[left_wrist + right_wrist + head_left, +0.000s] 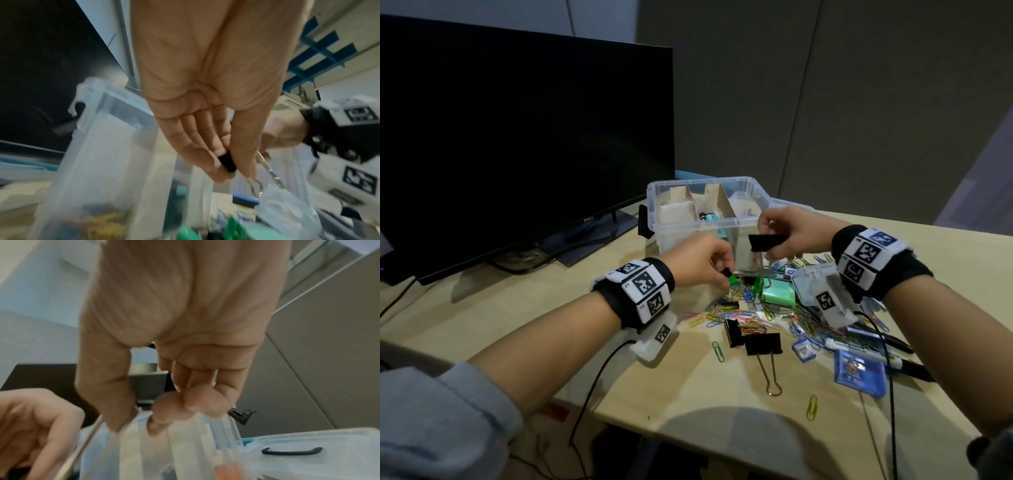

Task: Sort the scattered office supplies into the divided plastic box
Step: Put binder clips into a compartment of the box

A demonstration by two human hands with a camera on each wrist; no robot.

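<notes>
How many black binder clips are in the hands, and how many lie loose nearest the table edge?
In hands: 2, small clip in left hand, wide clip in right hand
Loose, nearest: 2, standing clip, flat clip
Total: 4

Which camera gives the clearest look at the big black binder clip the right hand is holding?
The head view: the large black binder clip shows sharp in the right hand, in front of the divided plastic box. The left wrist view catches only its wire handles, blurred. The right wrist view shows a handle streak; fingers hide the body.
</notes>
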